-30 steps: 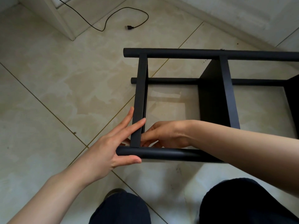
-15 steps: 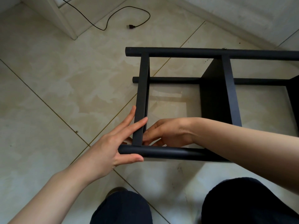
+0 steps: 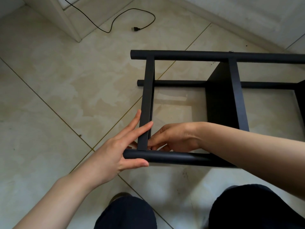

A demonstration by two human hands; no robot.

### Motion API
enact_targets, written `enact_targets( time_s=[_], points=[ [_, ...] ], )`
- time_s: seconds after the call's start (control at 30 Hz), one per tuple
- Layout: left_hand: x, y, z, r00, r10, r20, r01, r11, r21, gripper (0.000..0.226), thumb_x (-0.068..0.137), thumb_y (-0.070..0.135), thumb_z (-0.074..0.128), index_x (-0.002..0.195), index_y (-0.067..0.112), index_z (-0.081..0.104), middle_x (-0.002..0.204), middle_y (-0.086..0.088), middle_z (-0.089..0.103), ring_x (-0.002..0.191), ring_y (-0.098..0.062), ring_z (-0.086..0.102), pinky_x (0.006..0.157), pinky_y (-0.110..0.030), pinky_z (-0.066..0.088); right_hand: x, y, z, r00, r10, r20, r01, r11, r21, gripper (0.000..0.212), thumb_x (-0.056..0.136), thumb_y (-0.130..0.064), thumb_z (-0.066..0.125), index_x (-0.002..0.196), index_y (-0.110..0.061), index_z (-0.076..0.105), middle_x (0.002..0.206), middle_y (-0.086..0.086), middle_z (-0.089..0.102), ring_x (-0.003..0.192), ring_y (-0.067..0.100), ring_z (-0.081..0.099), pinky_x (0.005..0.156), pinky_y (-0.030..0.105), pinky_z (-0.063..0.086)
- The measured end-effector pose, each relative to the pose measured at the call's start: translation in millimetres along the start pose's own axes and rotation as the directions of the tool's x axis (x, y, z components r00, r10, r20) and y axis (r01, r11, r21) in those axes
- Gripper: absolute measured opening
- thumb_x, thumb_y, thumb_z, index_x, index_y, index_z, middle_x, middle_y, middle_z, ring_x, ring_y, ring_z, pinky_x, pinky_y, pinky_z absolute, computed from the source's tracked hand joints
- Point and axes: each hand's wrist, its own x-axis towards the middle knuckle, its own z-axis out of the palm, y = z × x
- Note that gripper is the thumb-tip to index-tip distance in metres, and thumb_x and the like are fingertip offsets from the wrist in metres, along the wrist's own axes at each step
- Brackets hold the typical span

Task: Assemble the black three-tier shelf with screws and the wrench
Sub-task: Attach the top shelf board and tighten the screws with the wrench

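Shelf assembly here turns on one corner joint. The black three-tier metal shelf frame (image 3: 221, 103) lies on its side on the beige floor tiles (image 3: 66, 96), its long axis running left to right, with most of it stretching off toward the person's right. The near round black tube (image 3: 178, 158) lies across in front of the dark-trousered knees (image 3: 247, 207), and the flat black end crossbar (image 3: 146, 103) runs away from the person, meeting that tube at its left end.

Both hands meet at this corner, one on each side of the crossbar. The left hand (image 3: 118, 151) comes from outside the frame: its fingers lie straight and spread along the crossbar, while its thumb lies along the near side of the tube, bracing the corner. The right hand (image 3: 171, 138) reaches in from inside the frame, with fingertips (image 3: 151, 147) drawn together against the inner face of the crossbar just above the tube. Whether they pinch a screw or the wrench I cannot tell; neither is visible.

Judging by this, the joint is being fastened from inside, and the right hand is better placed for the turning, the left for steadying. A black power cable (image 3: 132, 19) lies well apart at the far side.
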Motion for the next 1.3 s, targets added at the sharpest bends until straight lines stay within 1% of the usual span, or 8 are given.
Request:
enact_targets(
  time_s=[0.13, 0.3, 0.43, 0.6, 0.77, 0.9, 1.13, 1.3],
  points=[
    [1, 0, 0, 1.000, 0.004, 0.003, -0.004, 1.000, 0.009, 0.090, 0.072, 0.054, 0.071, 0.141, 0.074, 0.017, 0.156, 0.043, -0.009, 0.143, 0.020, 0.002, 0.106, 0.004, 0.013, 5, 0, 7, 1.000, -0.009, -0.027, 0.009, 1.000, -0.005, 0.033, 0.092, -0.028, 0.065, 0.119, -0.008, 0.068, 0.101, 0.004, 0.066, 0.091, 0.014, 0.063, 0.083, 0.026, 0.052],
    [0, 1, 0, 1.000, 0.000, 0.001, 0.000, 1.000, 0.005, 0.088, 0.071, 0.059, 0.070, 0.141, 0.073, 0.018, 0.157, 0.042, -0.009, 0.143, 0.020, 0.003, 0.108, 0.000, 0.020, 5, 0, 5, 0.999, -0.046, 0.001, 0.046, 0.999, 0.022, 0.014, 0.094, -0.025, 0.064, 0.098, -0.016, 0.073, 0.090, -0.001, 0.069, 0.082, 0.008, 0.065, 0.080, 0.023, 0.054],
    [1, 1, 0, 1.000, 0.004, -0.003, -0.004, 1.000, 0.006, 0.088, 0.071, 0.059, 0.070, 0.142, 0.072, 0.019, 0.157, 0.042, -0.009, 0.143, 0.020, 0.003, 0.107, 0.003, 0.014, 1, 3, -1, 1.000, -0.026, -0.006, 0.026, 1.000, 0.008, 0.012, 0.092, -0.025, 0.066, 0.091, -0.016, 0.074, 0.086, -0.001, 0.068, 0.080, 0.011, 0.065, 0.080, 0.025, 0.052],
    [1, 0, 0, 1.000, 0.005, 0.006, -0.005, 0.999, 0.035, 0.088, 0.071, 0.062, 0.068, 0.143, 0.072, 0.017, 0.157, 0.042, -0.011, 0.145, 0.017, 0.001, 0.118, -0.021, 0.008, 6, 1, 5, 0.998, -0.054, -0.024, 0.053, 0.998, -0.018, 0.021, 0.092, -0.026, 0.066, 0.106, -0.013, 0.073, 0.106, 0.006, 0.069, 0.094, 0.013, 0.066, 0.087, 0.028, 0.053],
    [1, -1, 0, 1.000, 0.012, -0.005, -0.012, 1.000, 0.029, 0.088, 0.071, 0.062, 0.068, 0.143, 0.071, 0.019, 0.158, 0.041, -0.009, 0.145, 0.016, 0.003, 0.119, -0.025, 0.013, 3, 0, 4, 0.999, -0.041, 0.005, 0.041, 0.999, 0.025, 0.012, 0.094, -0.022, 0.062, 0.096, -0.015, 0.072, 0.082, 0.000, 0.064, 0.077, 0.011, 0.063, 0.079, 0.026, 0.050],
    [1, 0, 1, 1.000, 0.021, -0.009, -0.021, 1.000, 0.019, 0.088, 0.070, 0.062, 0.068, 0.142, 0.073, 0.018, 0.157, 0.042, -0.010, 0.142, 0.021, 0.004, 0.111, -0.005, 0.019, 1, 3, 0, 0.999, -0.035, -0.016, 0.035, 0.999, -0.012, 0.014, 0.093, -0.024, 0.064, 0.087, -0.014, 0.072, 0.072, -0.002, 0.063, 0.069, 0.009, 0.062, 0.077, 0.026, 0.048],
    [0, 1, 0, 1.000, 0.024, -0.006, -0.024, 1.000, 0.006, 0.090, 0.071, 0.054, 0.071, 0.141, 0.073, 0.018, 0.157, 0.043, -0.010, 0.144, 0.019, 0.006, 0.112, -0.003, 0.019, 6, 2, 7, 0.997, -0.065, -0.032, 0.064, 0.998, -0.012, 0.014, 0.093, -0.024, 0.064, 0.094, -0.013, 0.072, 0.088, 0.002, 0.068, 0.077, 0.010, 0.066, 0.073, 0.023, 0.054],
    [0, 5, -1, 1.000, -0.002, 0.004, 0.002, 1.000, 0.009, 0.090, 0.070, 0.054, 0.072, 0.140, 0.074, 0.019, 0.156, 0.044, -0.009, 0.146, 0.008, 0.024, 0.113, -0.030, 0.041, -2, 3, -2, 0.997, -0.074, 0.018, 0.075, 0.997, -0.017, 0.026, 0.094, -0.021, 0.062, 0.072, -0.020, 0.076, 0.070, -0.002, 0.064, 0.070, 0.010, 0.063, 0.081, 0.028, 0.048]
  ],
)
